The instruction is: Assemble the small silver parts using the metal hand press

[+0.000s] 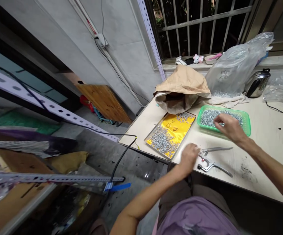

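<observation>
At the table's front edge, my left hand [189, 158] is closed, its fingertips pressed together beside the hand pliers; whatever they hold is too small to make out. The metal pliers [211, 165], with a red part near the jaw, lie on the table just right of that hand. Above the green plastic basket [247, 122] my right hand [227, 126] is curled with thumb and fingers together, and its contents are hidden. Small silvery metal pieces [208, 117], like screws or pins, fill the basket. More such pieces lie in a shallow tray [182, 139] with a yellow lining, left of my hands.
A brown paper sack [184, 80] lies behind the tray, its mouth facing me. Beyond the basket stand a large clear plastic bag [236, 70] and a steel kettle [257, 83]. A black cable [122, 155] hangs left of the table, near a perforated metal rail.
</observation>
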`<state>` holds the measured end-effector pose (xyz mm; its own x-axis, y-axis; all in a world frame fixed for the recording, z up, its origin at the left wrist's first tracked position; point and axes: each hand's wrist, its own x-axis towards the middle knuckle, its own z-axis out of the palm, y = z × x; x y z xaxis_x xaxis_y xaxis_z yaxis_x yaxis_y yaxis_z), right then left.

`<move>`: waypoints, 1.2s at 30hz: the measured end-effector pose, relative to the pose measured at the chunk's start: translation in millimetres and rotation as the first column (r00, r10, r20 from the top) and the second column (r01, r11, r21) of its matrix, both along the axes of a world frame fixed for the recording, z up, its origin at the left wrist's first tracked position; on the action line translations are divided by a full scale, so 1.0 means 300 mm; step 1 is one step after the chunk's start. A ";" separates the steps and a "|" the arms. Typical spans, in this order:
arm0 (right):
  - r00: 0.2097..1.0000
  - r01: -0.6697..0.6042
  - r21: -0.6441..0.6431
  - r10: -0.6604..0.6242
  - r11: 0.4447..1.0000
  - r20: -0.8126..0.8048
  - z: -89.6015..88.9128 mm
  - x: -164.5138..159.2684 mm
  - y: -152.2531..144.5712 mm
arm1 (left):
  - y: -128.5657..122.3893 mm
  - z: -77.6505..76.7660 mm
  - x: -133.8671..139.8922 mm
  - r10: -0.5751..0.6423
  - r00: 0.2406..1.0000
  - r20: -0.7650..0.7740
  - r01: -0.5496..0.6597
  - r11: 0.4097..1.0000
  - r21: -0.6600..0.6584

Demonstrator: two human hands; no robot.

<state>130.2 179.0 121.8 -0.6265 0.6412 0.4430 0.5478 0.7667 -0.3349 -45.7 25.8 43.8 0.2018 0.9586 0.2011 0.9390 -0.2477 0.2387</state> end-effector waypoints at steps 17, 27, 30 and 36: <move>0.999 0.033 -0.260 -0.021 0.965 0.048 -0.171 0.221 -0.276 | 0.152 0.059 -0.402 0.419 0.907 -0.038 -0.411 0.866 -0.286; 0.994 0.080 -0.335 -0.099 0.939 -0.038 -0.224 0.263 -0.311 | 0.300 0.208 -0.430 0.434 0.826 0.360 -0.391 0.901 -0.191; 0.996 0.065 -0.329 -0.082 0.942 -0.040 -0.213 0.250 -0.320 | 0.289 0.227 -0.420 0.442 0.891 0.101 -0.408 0.879 -0.246; 0.997 0.019 -0.408 -0.045 0.913 -0.056 -0.221 0.245 -0.355 | 0.179 0.155 -0.384 0.428 0.856 -0.288 -0.514 0.755 -0.407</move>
<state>203.7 72.3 55.5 -0.5820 0.7936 0.1772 0.5374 0.5389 -0.6487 -160.8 79.6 90.3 -0.3117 0.9098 -0.2740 0.9419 0.3339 0.0373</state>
